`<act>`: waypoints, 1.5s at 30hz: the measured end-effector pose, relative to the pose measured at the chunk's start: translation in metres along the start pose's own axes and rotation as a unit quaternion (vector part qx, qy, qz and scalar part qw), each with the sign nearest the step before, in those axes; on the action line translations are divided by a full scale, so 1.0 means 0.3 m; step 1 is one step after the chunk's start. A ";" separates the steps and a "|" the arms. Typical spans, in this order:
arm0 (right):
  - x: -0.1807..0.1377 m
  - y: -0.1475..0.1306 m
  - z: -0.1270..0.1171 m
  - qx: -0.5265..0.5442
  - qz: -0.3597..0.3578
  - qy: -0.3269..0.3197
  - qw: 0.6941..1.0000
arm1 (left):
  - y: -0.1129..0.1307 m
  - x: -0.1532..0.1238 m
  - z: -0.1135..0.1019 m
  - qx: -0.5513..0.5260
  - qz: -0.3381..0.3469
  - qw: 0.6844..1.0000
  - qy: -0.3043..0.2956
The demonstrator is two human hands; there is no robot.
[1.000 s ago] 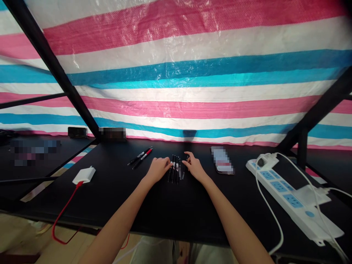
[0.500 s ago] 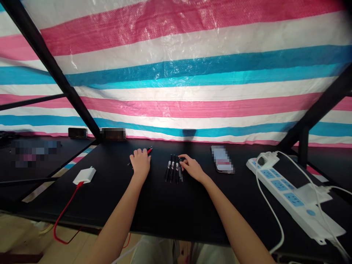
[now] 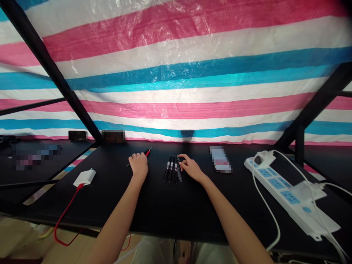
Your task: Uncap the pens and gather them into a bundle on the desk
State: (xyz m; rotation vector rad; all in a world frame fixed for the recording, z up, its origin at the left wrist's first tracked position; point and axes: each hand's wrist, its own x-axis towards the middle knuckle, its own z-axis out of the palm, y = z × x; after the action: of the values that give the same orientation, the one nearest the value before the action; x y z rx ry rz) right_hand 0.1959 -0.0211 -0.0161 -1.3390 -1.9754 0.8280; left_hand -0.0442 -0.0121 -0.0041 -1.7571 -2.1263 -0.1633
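My left hand (image 3: 139, 165) is curled over a pen (image 3: 148, 152) with a red part and a dark tip. The pen slants up to the right from under the knuckles, and its middle is hidden by the hand. To the right, several black pens (image 3: 172, 168) with pale label bands lie side by side, roughly upright in view. At the right end of this row, my right hand (image 3: 191, 169) has thumb and forefinger closed on the last pen (image 3: 179, 170), which looks partly clear.
A phone (image 3: 220, 159) lies right of my right hand, and beyond it a white power strip (image 3: 286, 196) with cables. On the left sits a white charger (image 3: 84, 177) with a red cable. Black metal bars (image 3: 49, 66) and a striped sheet (image 3: 176, 110) border the black table (image 3: 176, 209).
The fingers of my left hand have curled in closer over the red and black pen. My right hand stays at the end of the pen row. The view has shifted slightly.
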 end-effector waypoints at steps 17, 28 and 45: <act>0.036 0.010 0.009 0.300 -0.009 0.147 0.943 | 0.148 -0.068 -0.102 -0.227 0.238 0.938 0.105; 0.039 0.015 0.018 0.335 0.037 0.166 0.927 | 0.152 -0.075 -0.102 -0.203 0.320 0.917 0.124; 0.033 -0.004 0.012 0.345 0.055 0.206 0.914 | 0.156 -0.082 -0.115 -0.209 0.337 0.915 0.076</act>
State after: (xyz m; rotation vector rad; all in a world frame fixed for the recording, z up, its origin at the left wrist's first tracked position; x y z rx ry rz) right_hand 0.1894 -0.0129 -0.0161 -1.0770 -1.1267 1.0605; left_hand 0.0119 -0.0361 0.0121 -2.5185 -1.3302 -0.5708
